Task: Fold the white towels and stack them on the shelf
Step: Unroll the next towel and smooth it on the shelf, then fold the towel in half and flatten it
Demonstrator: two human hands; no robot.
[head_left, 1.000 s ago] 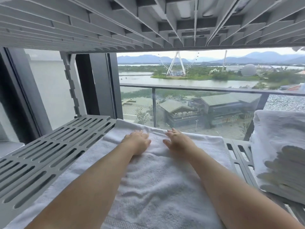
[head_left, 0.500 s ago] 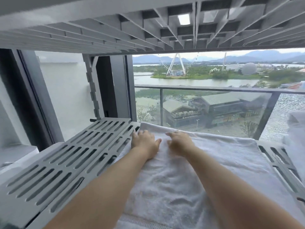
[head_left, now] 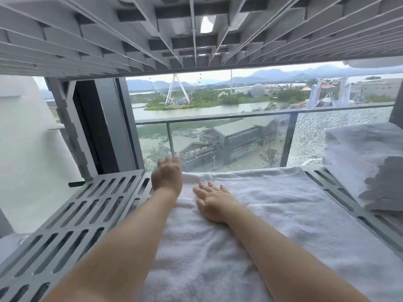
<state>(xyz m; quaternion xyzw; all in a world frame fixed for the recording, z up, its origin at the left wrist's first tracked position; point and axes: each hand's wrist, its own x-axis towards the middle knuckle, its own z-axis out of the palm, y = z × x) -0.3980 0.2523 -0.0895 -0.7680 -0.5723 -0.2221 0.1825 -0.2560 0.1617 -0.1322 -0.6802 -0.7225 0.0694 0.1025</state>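
A folded white towel [head_left: 272,214] lies flat on the grey slotted shelf [head_left: 82,214]. My left hand [head_left: 166,176] is lifted at the towel's far left corner, fingers straight and pointing away over the back edge. Flat on the towel near its middle rests my right hand [head_left: 214,202], fingers spread and straight. Both forearms reach forward across the towel. A stack of folded white towels [head_left: 366,162] stands at the right end of the same shelf.
Another slotted shelf [head_left: 196,33] hangs close overhead. A grey upright post [head_left: 69,131] and a dark window frame [head_left: 102,127] stand at the back left. Behind the shelf is a glass balcony rail [head_left: 229,116]. Bare shelf slats lie to the left of the towel.
My left hand has slid up from the towel to its far left corner and lifted. My right hand has flattened with fingers spread. The view has shifted, bringing the right towel stack back in.
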